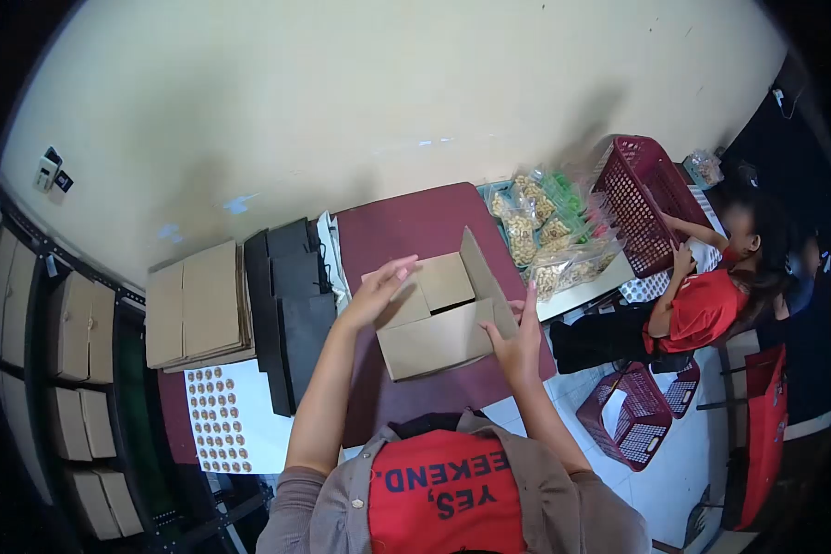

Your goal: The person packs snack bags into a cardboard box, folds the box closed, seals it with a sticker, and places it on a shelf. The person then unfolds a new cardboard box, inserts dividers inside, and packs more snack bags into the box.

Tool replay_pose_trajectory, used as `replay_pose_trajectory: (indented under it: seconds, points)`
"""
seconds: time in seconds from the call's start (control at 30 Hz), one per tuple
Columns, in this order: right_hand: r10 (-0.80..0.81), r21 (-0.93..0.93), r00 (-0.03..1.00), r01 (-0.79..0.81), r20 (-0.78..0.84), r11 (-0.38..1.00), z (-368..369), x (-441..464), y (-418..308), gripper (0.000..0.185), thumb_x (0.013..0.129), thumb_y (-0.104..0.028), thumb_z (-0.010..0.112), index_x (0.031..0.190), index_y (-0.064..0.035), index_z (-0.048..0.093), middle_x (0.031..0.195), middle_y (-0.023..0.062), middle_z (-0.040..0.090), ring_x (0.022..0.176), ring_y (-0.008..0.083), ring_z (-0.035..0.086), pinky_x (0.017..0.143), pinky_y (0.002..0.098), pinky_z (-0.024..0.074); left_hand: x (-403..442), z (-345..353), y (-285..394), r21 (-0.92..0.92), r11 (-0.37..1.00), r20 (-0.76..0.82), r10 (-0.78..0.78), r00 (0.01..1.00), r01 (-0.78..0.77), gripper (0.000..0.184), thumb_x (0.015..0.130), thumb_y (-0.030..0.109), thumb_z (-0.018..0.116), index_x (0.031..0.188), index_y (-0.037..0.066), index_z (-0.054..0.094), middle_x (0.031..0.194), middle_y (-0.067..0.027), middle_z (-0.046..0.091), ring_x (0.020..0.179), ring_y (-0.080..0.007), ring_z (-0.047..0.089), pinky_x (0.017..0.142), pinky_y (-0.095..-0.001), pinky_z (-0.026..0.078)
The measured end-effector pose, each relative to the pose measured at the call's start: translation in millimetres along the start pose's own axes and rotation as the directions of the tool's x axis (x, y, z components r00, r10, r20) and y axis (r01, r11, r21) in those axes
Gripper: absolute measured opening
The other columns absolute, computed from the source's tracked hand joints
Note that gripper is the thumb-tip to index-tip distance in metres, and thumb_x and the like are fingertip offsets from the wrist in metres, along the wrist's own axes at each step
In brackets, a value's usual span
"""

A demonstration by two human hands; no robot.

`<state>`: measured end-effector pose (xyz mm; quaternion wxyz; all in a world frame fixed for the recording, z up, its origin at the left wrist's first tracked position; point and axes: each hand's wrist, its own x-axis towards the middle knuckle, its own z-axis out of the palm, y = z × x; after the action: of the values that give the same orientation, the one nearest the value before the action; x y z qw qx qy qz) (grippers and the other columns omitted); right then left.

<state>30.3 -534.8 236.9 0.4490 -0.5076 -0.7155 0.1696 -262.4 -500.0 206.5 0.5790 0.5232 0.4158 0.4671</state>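
Observation:
An open cardboard box sits on the maroon tabletop in front of me, its inside showing and one flap standing up at the far right. My left hand is at the box's far left edge, fingers stretched out and apart from a grip. On the right side, my right hand holds the box wall, with the thumb at the inner side and the fingers outside.
Left of the box are black folded boxes, a stack of flat cardboard and a sticker sheet. Bagged snacks lie at the right. A co-worker handles a maroon basket; another basket is on the floor.

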Motion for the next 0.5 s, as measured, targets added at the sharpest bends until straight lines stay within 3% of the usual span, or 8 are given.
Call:
replay_pose_trajectory:
  seconds: [0.07, 0.1, 0.13, 0.2, 0.23, 0.33, 0.43, 0.5]
  points:
    - [-0.017, -0.094, 0.999, 0.021, 0.038, 0.995, -3, 3, -6, 0.102, 0.072, -0.005, 0.082, 0.154, -0.0059, 0.022, 0.108, 0.0173, 0.059, 0.092, 0.0308, 0.059, 0.084, 0.0401, 0.0485, -21, 15, 7, -0.094, 0.996, 0.128, 0.019, 0.992, -0.007, 0.059, 0.091, 0.017, 0.066, 0.145, 0.006, 0.044, 0.148, -0.0086, 0.046, 0.140, -0.0220, 0.038, 0.115, -0.0368, 0.030]
    - [-0.052, -0.165, 0.997, 0.060, 0.053, 0.984, -8, 5, -18, 0.097, 0.075, -0.007, 0.080, 0.154, -0.0075, 0.024, 0.109, 0.0185, 0.058, 0.095, 0.0333, 0.059, 0.085, 0.0425, 0.0482, -35, 36, 25, 0.202, 0.974, 0.142, 0.071, 0.987, -0.099, 0.063, 0.087, 0.031, 0.073, 0.143, 0.014, 0.049, 0.149, -0.0130, 0.044, 0.141, -0.0277, 0.037, 0.114, -0.0411, 0.033]
    - [-0.085, -0.235, 0.994, 0.099, 0.071, 0.967, -11, 7, -24, 0.091, 0.078, -0.009, 0.077, 0.154, -0.0090, 0.025, 0.110, 0.0197, 0.057, 0.098, 0.0357, 0.058, 0.086, 0.0448, 0.0479, -38, 43, 26, 0.415, 0.904, 0.137, 0.052, 0.989, -0.105, 0.062, 0.086, 0.031, 0.074, 0.142, 0.016, 0.051, 0.149, -0.0139, 0.044, 0.141, -0.0295, 0.037, 0.114, -0.0415, 0.033]
    - [-0.054, -0.279, 0.980, 0.108, 0.193, 0.954, -14, 7, -21, 0.085, 0.082, -0.011, 0.074, 0.153, -0.0089, 0.028, 0.117, 0.0219, 0.056, 0.105, 0.0380, 0.057, 0.091, 0.0448, 0.0466, -44, 55, 24, 0.760, 0.643, 0.109, 0.022, 0.994, -0.098, 0.061, 0.083, 0.031, 0.075, 0.139, 0.018, 0.055, 0.148, -0.0156, 0.045, 0.141, -0.0330, 0.038, 0.114, -0.0423, 0.033]
    - [-0.041, -0.299, 0.967, 0.118, 0.253, 0.947, -16, 9, -20, 0.081, 0.084, -0.013, 0.072, 0.152, -0.0088, 0.029, 0.121, 0.0229, 0.055, 0.109, 0.0392, 0.057, 0.094, 0.0448, 0.0460, -44, 59, 30, 0.758, 0.648, 0.095, 0.008, 0.995, -0.077, 0.055, 0.084, 0.031, 0.073, 0.136, 0.023, 0.058, 0.150, -0.0171, 0.041, 0.141, -0.0374, 0.035, 0.115, -0.0504, 0.029]
    - [-0.111, -0.055, 0.912, 0.144, 0.394, 0.988, -19, 24, -4, 0.073, 0.092, -0.024, 0.065, 0.153, -0.0081, 0.029, 0.140, 0.0247, 0.047, 0.126, 0.0392, 0.050, 0.104, 0.0422, 0.0407, -45, 70, 25, 0.982, 0.182, 0.041, 0.033, 0.999, -0.046, 0.050, 0.088, 0.033, 0.068, 0.136, 0.025, 0.058, 0.155, -0.0136, 0.035, 0.143, -0.0382, 0.030, 0.115, -0.0576, 0.025]
    - [-0.041, 0.091, 0.873, -0.003, 0.486, 0.996, -26, 45, -13, 0.071, 0.096, -0.033, 0.059, 0.154, -0.0061, 0.027, 0.150, 0.0260, 0.037, 0.138, 0.0376, 0.041, 0.112, 0.0390, 0.0322, -35, 72, 7, 0.992, 0.085, 0.082, 0.073, 0.994, -0.088, 0.040, 0.094, 0.030, 0.058, 0.134, 0.028, 0.060, 0.157, -0.0117, 0.031, 0.145, -0.0402, 0.026, 0.114, -0.0633, 0.020]
    - [0.130, 0.173, 0.782, -0.292, 0.609, 0.941, -21, 67, -5, 0.073, 0.097, -0.036, 0.058, 0.154, -0.0048, 0.024, 0.153, 0.0254, 0.034, 0.141, 0.0354, 0.037, 0.114, 0.0376, 0.0288, -24, 77, 17, 0.993, 0.088, 0.079, 0.041, 0.996, -0.082, 0.036, 0.095, 0.023, 0.057, 0.130, 0.023, 0.062, 0.152, -0.0131, 0.037, 0.143, -0.0362, 0.030, 0.114, -0.0640, 0.019]
